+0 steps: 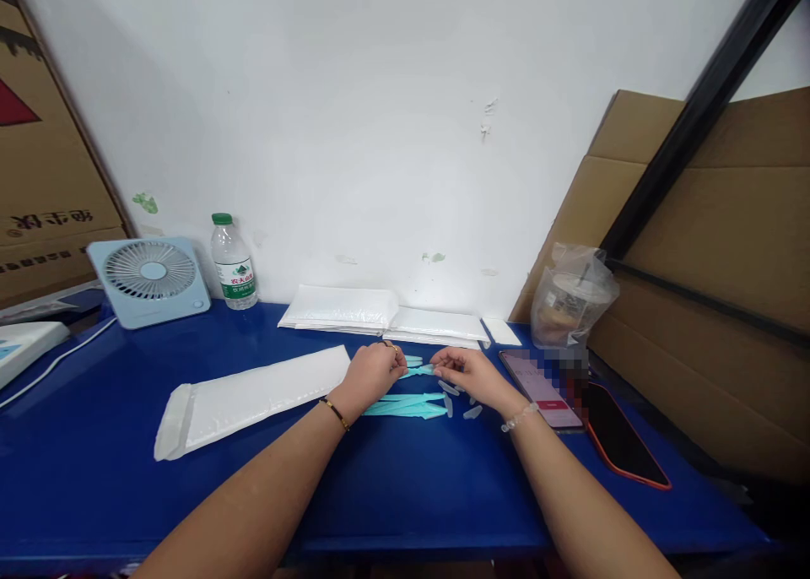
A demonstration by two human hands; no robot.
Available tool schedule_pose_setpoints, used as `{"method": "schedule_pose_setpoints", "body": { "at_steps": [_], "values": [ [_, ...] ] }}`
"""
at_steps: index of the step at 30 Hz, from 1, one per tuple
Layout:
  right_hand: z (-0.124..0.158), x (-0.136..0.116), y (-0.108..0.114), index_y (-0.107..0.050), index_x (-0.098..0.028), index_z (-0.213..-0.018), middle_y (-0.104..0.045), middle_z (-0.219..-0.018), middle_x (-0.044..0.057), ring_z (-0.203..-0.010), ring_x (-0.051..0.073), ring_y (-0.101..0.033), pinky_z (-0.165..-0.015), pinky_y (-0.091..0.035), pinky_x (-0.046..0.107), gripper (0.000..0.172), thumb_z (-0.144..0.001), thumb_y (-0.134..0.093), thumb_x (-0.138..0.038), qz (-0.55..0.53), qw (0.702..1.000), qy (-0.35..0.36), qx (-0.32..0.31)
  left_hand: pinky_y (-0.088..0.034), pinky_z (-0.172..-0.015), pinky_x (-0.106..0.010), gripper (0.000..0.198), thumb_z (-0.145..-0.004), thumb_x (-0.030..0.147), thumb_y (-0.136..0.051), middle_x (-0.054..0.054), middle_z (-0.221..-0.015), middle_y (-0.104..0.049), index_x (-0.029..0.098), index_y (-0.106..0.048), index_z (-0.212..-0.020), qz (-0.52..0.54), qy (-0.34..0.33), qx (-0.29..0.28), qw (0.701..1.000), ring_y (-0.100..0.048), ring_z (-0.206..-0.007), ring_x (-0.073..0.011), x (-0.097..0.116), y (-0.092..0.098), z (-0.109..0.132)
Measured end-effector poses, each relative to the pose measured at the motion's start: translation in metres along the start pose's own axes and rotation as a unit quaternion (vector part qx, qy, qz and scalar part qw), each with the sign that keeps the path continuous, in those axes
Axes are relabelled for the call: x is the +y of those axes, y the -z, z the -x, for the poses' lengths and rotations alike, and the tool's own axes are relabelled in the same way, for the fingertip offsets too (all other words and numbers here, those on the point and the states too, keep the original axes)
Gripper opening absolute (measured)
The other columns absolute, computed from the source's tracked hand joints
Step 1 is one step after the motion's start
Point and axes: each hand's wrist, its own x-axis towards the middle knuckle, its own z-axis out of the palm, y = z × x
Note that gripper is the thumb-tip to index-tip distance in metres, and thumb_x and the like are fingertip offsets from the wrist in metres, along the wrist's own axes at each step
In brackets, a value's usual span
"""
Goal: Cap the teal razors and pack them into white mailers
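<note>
My left hand [378, 371] pinches a slim teal stick [414, 372] with a pointed end over the table. The fingers of my right hand [467, 371] are closed on a small translucent cap [428, 369] at the stick's right end. Whether the cap is fully on the stick I cannot tell. Below the hands lie several more teal sticks [408, 407] side by side, partly behind my left wrist. Several loose translucent caps [472, 412] are scattered below my right hand.
A white padded envelope [253, 402] lies left of my hands; more envelopes [345, 307] are stacked by the wall. At the back left stand a blue fan [152, 279] and a water bottle [234, 262]. Two phones [626, 435] and a bagged cup [569, 300] are on the right.
</note>
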Motion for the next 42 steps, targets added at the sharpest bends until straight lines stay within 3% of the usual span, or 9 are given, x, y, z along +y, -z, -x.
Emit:
{"method": "schedule_pose_setpoints", "body": {
  "at_steps": [7, 11, 15, 19, 23, 27, 42],
  "values": [
    [-0.001, -0.001, 0.0, -0.068, -0.016, -0.083, -0.062, -0.066, 0.002, -0.057, 0.012, -0.053, -0.051, -0.04, 0.022, 0.023, -0.078, -0.059, -0.037, 0.014, 1.0, -0.013, 0.003, -0.038, -0.067, -0.026, 0.011, -0.081, 0.029, -0.054, 0.0, -0.085, -0.064, 0.021, -0.062, -0.079, -0.017, -0.015, 0.018, 1.0, -0.058, -0.08, -0.016, 0.001, -0.001, 0.0],
    [0.001, 0.003, 0.009, -0.067, -0.018, -0.081, -0.061, -0.076, 0.003, -0.063, 0.013, -0.054, -0.057, -0.043, 0.024, 0.02, -0.076, -0.061, -0.036, 0.107, 0.993, -0.003, 0.042, -0.039, -0.072, -0.027, 0.026, -0.075, 0.034, -0.06, -0.003, -0.102, -0.062, 0.022, -0.059, -0.099, -0.034, -0.002, 0.033, 0.999, -0.057, -0.089, -0.0192, 0.003, 0.0, 0.004],
    [0.008, 0.013, 0.02, -0.067, -0.017, -0.071, -0.058, -0.083, 0.004, -0.067, 0.014, -0.054, -0.058, -0.043, 0.024, 0.016, -0.066, -0.069, -0.032, 0.17, 0.985, -0.034, -0.02, -0.039, -0.064, -0.024, 0.031, -0.07, 0.047, -0.063, -0.002, -0.094, -0.063, 0.023, -0.063, -0.09, 0.009, -0.046, -0.077, 0.996, -0.058, -0.081, -0.0179, 0.006, 0.0, 0.009],
    [0.01, 0.017, 0.021, -0.065, -0.016, -0.071, -0.059, -0.078, 0.003, -0.065, 0.012, -0.054, -0.056, -0.042, 0.021, 0.01, -0.066, -0.067, -0.025, 0.152, 0.985, -0.058, -0.056, -0.034, -0.054, -0.023, 0.019, -0.072, 0.04, -0.061, 0.0, -0.077, -0.065, 0.021, -0.064, -0.077, 0.022, -0.026, -0.153, 0.988, -0.058, -0.069, -0.0151, 0.01, -0.003, 0.011],
    [0.011, 0.011, 0.025, -0.062, -0.015, -0.074, -0.059, -0.065, 0.001, -0.058, 0.011, -0.052, -0.053, -0.04, 0.02, 0.014, -0.073, -0.061, -0.029, 0.08, 0.991, -0.083, -0.071, -0.032, -0.05, -0.022, 0.016, -0.074, 0.036, -0.058, 0.0, -0.075, -0.065, 0.021, -0.063, -0.074, 0.042, 0.006, -0.126, 0.991, -0.057, -0.066, -0.0135, 0.01, -0.002, 0.009],
    [0.012, 0.003, 0.032, -0.062, -0.014, -0.075, -0.058, -0.065, 0.001, -0.058, 0.011, -0.051, -0.054, -0.04, 0.021, 0.021, -0.073, -0.063, -0.035, 0.019, 0.993, -0.074, -0.09, -0.033, -0.051, -0.021, 0.018, -0.075, 0.037, -0.056, 0.0, -0.073, -0.065, 0.02, -0.063, -0.076, 0.067, 0.015, -0.1, 0.993, -0.056, -0.064, -0.0129, 0.006, 0.0, 0.007],
    [0.013, -0.005, 0.026, -0.062, -0.015, -0.074, -0.057, -0.066, 0.001, -0.059, 0.011, -0.05, -0.054, -0.04, 0.021, 0.021, -0.075, -0.061, -0.035, 0.035, 0.995, -0.042, -0.083, -0.034, -0.052, -0.022, 0.015, -0.073, 0.034, -0.057, 0.0, -0.073, -0.065, 0.021, -0.063, -0.074, 0.063, 0.017, -0.1, 0.993, -0.055, -0.064, -0.0133, 0.002, 0.002, 0.007]
  ]
}}
